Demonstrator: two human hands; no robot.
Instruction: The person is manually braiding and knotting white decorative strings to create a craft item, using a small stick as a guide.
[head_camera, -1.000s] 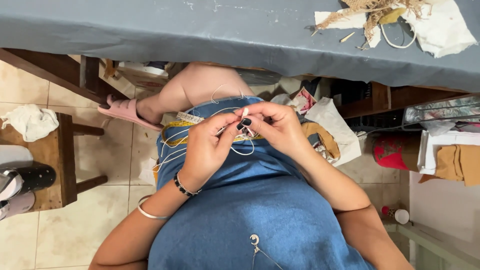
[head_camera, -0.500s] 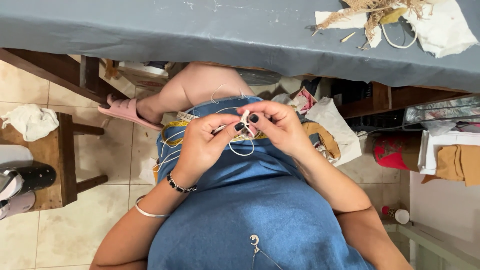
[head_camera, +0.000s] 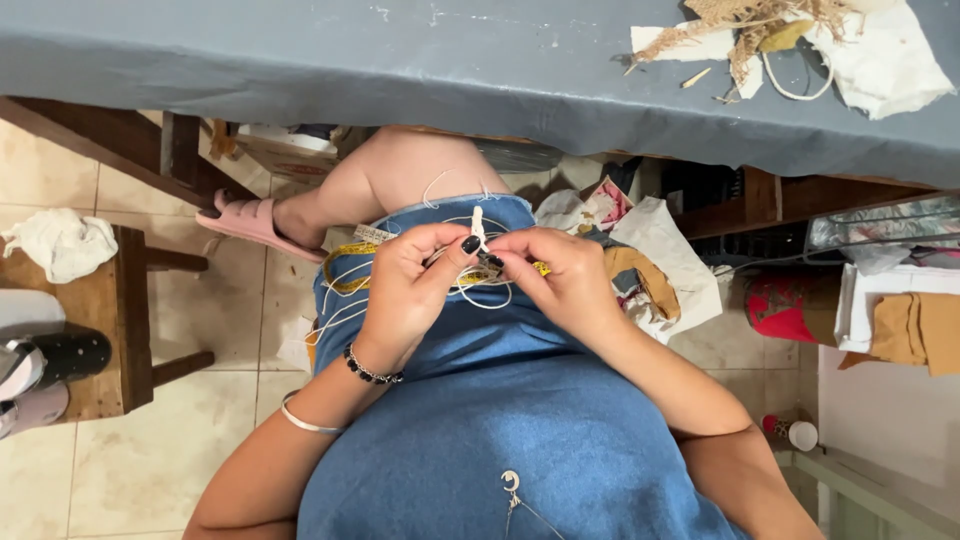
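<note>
- Fingers of left hand (head_camera: 405, 290): pinched on white cord (head_camera: 478, 228).
- Fingers of right hand (head_camera: 560, 275): pinched on same cord, touching left fingertips.
- Yellow tape measure (head_camera: 345, 262): lap, just beneath fingers.

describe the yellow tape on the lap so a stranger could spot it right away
Start at the blue denim lap under the grey table. Draped across it, just beyond the two hands, is the yellow measuring tape. It is a flat yellow band, unlike the thin white cord looping beside it.

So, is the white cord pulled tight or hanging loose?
Loose: the white cord sags in a loop below the left hand and right hand.
</note>
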